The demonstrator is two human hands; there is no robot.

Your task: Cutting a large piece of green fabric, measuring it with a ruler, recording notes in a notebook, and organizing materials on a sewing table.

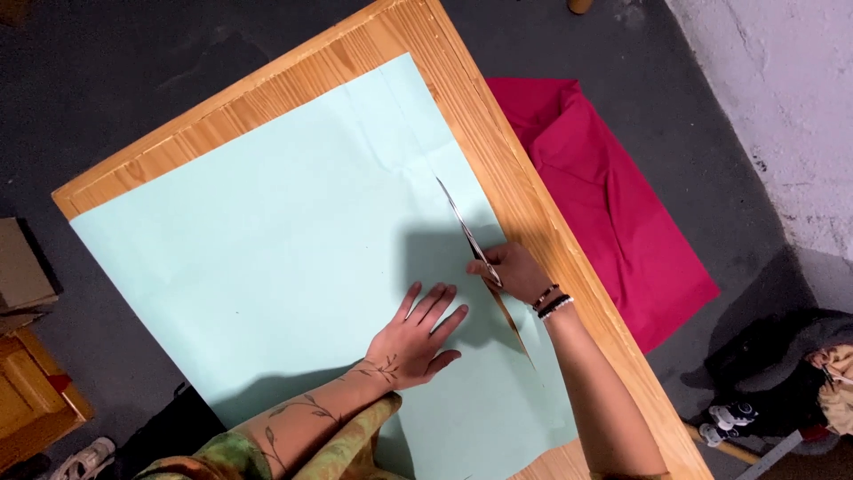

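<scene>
One sneaker (84, 460) shows at the near left corner of the floor, and just beyond it stands one wooden crate (27, 400) with a brown cardboard piece (19, 267) above it. One long wooden table (498, 151) runs diagonally from the far left toward the near right, and one large sheet of pale mint paper (267, 258) covers most of its top.

Two hands work on the sheet. The left hand (416, 340) lies flat on the paper with its fingers spread and pointing far-right, palm down, pressing the sheet and gripping nothing; its forearm carries a leaf-pattern tattoo and a mottled green sleeve.

Just right of it, the right hand (514, 269) is closed around the handles of one pair of scissors (466, 233), whose long axis runs from the hand toward the far left, the tip pointing away from the person. The blades look nearly together, lying in the paper close to the table's right edge. A cut slit (515, 331) trails from the hand toward the near right, along the same line. The right wrist wears three bracelets (553, 302), dark and white beaded.

Right of the table, one bright pink cloth (613, 204) lies spread on the dark floor. Farther right, near the wall, sits a heap of dark clothing (782, 373) with a second sneaker (729, 418) beside it.
</scene>
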